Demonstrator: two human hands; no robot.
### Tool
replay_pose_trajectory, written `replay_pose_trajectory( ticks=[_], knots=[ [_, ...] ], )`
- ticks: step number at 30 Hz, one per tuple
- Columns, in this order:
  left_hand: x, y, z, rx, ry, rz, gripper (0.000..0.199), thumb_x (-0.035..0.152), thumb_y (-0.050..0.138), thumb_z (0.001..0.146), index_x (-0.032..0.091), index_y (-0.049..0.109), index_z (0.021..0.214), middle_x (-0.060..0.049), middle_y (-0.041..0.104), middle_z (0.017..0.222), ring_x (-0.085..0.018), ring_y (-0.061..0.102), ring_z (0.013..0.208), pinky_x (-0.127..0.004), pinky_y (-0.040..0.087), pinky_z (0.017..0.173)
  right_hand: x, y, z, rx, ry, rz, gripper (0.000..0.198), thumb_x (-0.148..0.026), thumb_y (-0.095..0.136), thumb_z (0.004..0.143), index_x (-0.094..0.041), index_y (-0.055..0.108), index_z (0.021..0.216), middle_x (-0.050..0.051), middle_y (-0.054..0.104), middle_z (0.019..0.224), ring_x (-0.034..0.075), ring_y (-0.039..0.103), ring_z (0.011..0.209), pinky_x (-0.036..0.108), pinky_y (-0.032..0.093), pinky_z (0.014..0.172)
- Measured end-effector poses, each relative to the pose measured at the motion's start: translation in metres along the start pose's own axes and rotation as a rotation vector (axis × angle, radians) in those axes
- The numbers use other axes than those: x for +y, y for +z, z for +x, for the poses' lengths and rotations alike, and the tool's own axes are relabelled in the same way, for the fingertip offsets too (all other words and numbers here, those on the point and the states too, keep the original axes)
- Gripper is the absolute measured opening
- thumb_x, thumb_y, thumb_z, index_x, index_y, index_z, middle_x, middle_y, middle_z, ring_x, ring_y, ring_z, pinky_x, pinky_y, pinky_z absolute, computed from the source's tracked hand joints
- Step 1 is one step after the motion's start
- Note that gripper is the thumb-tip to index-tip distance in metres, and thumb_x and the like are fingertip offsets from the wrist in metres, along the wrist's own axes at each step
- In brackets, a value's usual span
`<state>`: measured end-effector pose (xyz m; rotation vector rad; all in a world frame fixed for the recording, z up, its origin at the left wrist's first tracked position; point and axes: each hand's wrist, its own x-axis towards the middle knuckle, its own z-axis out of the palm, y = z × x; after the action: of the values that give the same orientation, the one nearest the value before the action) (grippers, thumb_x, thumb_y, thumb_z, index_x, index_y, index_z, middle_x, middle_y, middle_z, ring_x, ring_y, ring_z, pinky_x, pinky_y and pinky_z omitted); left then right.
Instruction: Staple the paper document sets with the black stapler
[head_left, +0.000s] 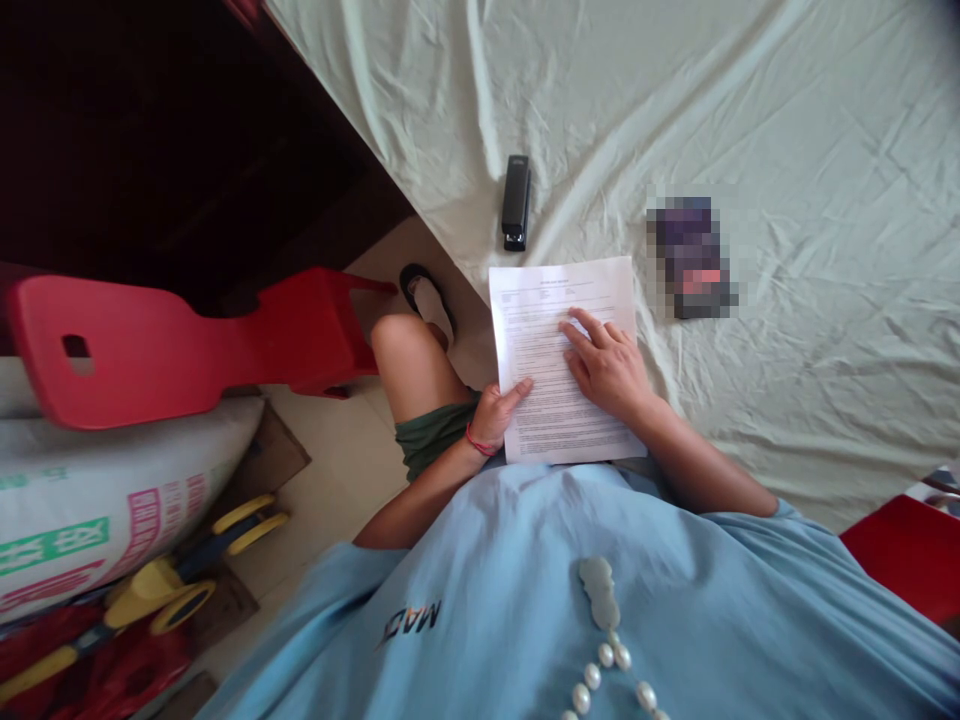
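Observation:
A printed sheet of paper (547,420), covered in small lines of text, lies partly on the table edge and partly over my lap. My left hand (501,412) grips its left edge, thumb on top and the other fingers hidden beneath. Across the upper right of the page rests my right hand (609,368), its fingers stretched out on the print and holding nothing. Whether more sheets lie under the top one I cannot tell. Just beyond the paper's top edge, a black stapler (516,200) stands on the cloth, apart from both hands.
A pale green, wrinkled cloth (787,130) covers the table. On it, right of the paper, lies a blurred dark rectangular object (694,258). A red plastic chair (150,340) stands at left, near a large printed sack (135,500) and a yellow-and-blue wheeled object (150,590).

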<state>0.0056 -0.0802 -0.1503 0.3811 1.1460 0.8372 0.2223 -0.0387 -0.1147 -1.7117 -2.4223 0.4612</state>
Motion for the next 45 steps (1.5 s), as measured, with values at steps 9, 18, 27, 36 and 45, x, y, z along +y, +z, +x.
replay_pose_trajectory(
  ticks=[9,18,27,36,45],
  knots=[
    [-0.002,-0.002,0.002,-0.016,0.024,0.011,0.067,0.055,0.105,0.061,0.011,0.085,0.108,-0.016,0.084,0.115,-0.036,0.080,0.111,-0.051,0.061,0.109,0.000,0.000,0.000,-0.005,0.008,0.014,0.052,-0.032,0.041,0.114,-0.018,0.060,0.160,0.012,0.050,0.175,0.036,0.064,0.125,0.055,0.054,0.104],
    [-0.002,-0.001,0.002,-0.004,0.021,0.005,0.068,0.055,0.105,0.061,0.011,0.085,0.109,-0.016,0.084,0.114,-0.038,0.080,0.112,-0.053,0.061,0.108,-0.001,-0.001,0.000,0.000,0.007,0.033,0.052,-0.033,0.039,0.113,-0.019,0.061,0.158,0.013,0.051,0.174,0.036,0.064,0.124,0.056,0.054,0.104],
    [-0.001,0.000,0.002,0.001,0.021,0.018,0.067,0.056,0.105,0.059,0.012,0.085,0.106,-0.015,0.085,0.111,-0.036,0.081,0.107,-0.053,0.062,0.108,0.000,0.000,0.000,-0.005,0.010,0.015,0.051,-0.032,0.042,0.113,-0.019,0.061,0.159,0.012,0.051,0.175,0.035,0.064,0.124,0.054,0.054,0.105],
    [-0.004,-0.001,0.003,-0.001,0.002,-0.003,0.067,0.058,0.104,0.061,0.011,0.085,0.104,-0.016,0.084,0.109,-0.039,0.081,0.107,-0.056,0.062,0.107,-0.002,-0.003,0.000,-0.002,0.016,0.036,0.050,-0.032,0.043,0.113,-0.018,0.062,0.157,0.013,0.052,0.174,0.036,0.066,0.124,0.056,0.055,0.104],
    [-0.005,-0.005,0.005,-0.012,-0.016,0.018,0.067,0.059,0.104,0.060,0.011,0.085,0.102,-0.014,0.085,0.100,-0.034,0.081,0.096,-0.050,0.064,0.099,0.010,-0.019,-0.001,0.010,-0.011,0.134,0.044,-0.029,0.044,0.111,-0.018,0.070,0.145,0.015,0.066,0.156,0.033,0.067,0.130,0.051,0.058,0.111]
  ],
)
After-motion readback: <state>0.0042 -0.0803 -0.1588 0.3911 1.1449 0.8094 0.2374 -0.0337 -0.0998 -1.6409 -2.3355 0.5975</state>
